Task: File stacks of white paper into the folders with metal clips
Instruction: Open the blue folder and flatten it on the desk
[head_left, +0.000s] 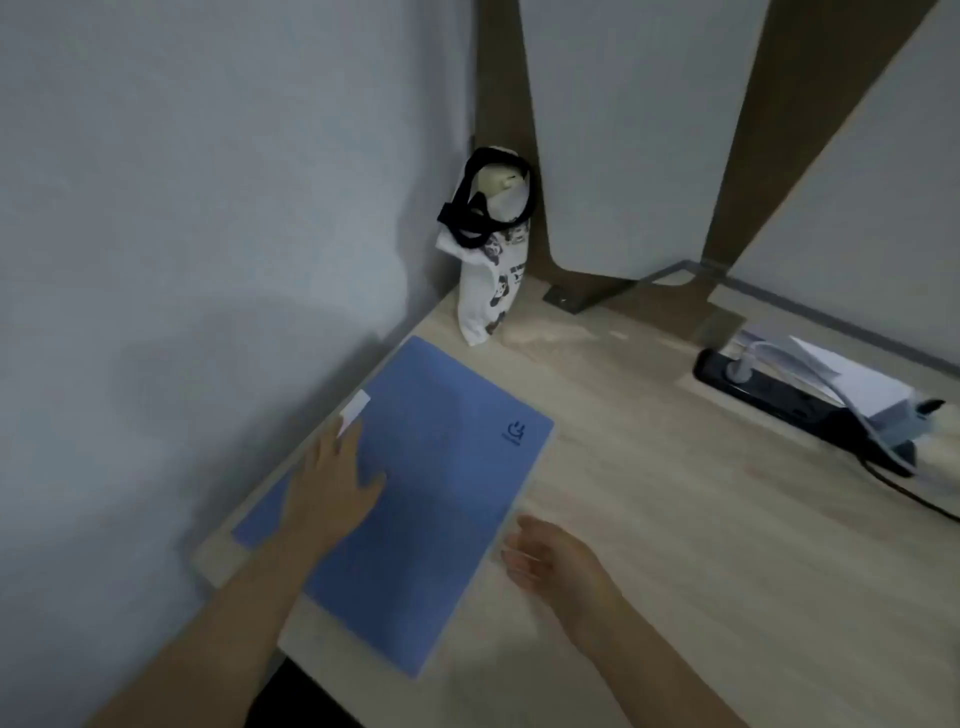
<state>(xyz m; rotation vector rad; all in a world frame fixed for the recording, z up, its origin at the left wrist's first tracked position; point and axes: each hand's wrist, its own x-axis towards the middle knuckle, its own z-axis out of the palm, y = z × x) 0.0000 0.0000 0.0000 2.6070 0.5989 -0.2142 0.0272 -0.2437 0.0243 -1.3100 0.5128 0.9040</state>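
Observation:
A closed blue folder (436, 488) lies flat on the wooden desk (675, 545), against the wall on the left. A small white label sits at its left edge. My left hand (332, 483) rests flat on the folder's cover, fingers spread. My right hand (550, 556) hovers at the folder's right edge, fingers loosely apart and blurred, holding nothing. A stack of white paper (852, 379) lies at the far right of the desk, behind a power strip.
A white patterned cloth bag (493, 270) with black straps stands in the back corner. A black power strip (800, 400) with a white plug and a trailing cable lies at the right. The wall runs along the desk's left edge.

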